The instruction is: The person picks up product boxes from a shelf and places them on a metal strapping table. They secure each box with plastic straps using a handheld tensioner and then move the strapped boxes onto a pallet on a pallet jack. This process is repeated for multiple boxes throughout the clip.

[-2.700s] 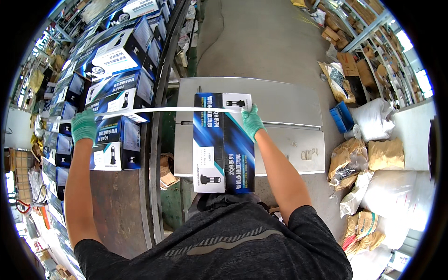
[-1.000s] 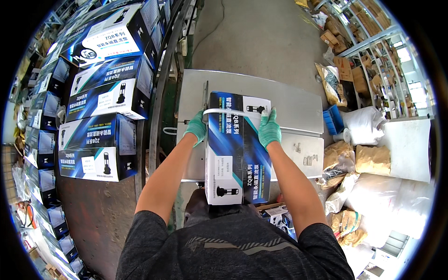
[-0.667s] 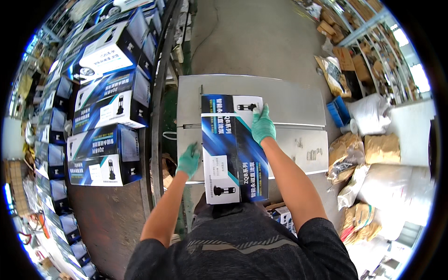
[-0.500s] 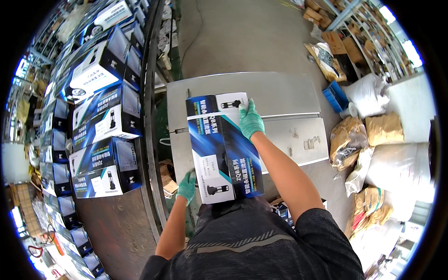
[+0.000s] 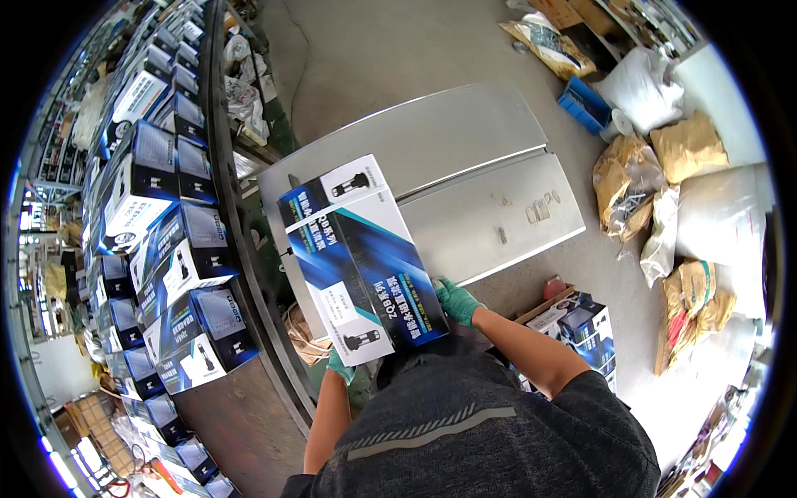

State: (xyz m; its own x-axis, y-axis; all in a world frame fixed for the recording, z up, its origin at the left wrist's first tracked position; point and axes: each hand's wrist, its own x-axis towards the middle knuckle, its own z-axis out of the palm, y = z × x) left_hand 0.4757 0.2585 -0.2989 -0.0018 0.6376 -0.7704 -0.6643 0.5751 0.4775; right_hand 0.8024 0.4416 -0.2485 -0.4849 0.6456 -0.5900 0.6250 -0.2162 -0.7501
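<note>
A long cardboard box [image 5: 365, 257] printed in blue, black and white lies at a slant in front of me, with a white strap round its far part. Under it is a grey metal-topped table [image 5: 440, 133]. My left hand [image 5: 339, 366], in a green glove, grips the box's near left corner, its fingers partly hidden by the box. My right hand [image 5: 458, 304], gloved the same way, holds the near right edge, fingertips against the box's side.
Beyond a dark metal rail [image 5: 241, 274] on my left, several similar boxes [image 5: 199, 332] stand stacked in rows. A carton of smaller printed boxes [image 5: 581, 332] sits right of me. Farther right are a blue bin [image 5: 584, 105], brown paper sacks [image 5: 627, 187] and white bags [image 5: 639, 87].
My right hand has come from the box's far right corner to its near right edge. My left hand has reached the near left corner. The view has turned, and the box now slants leftward.
</note>
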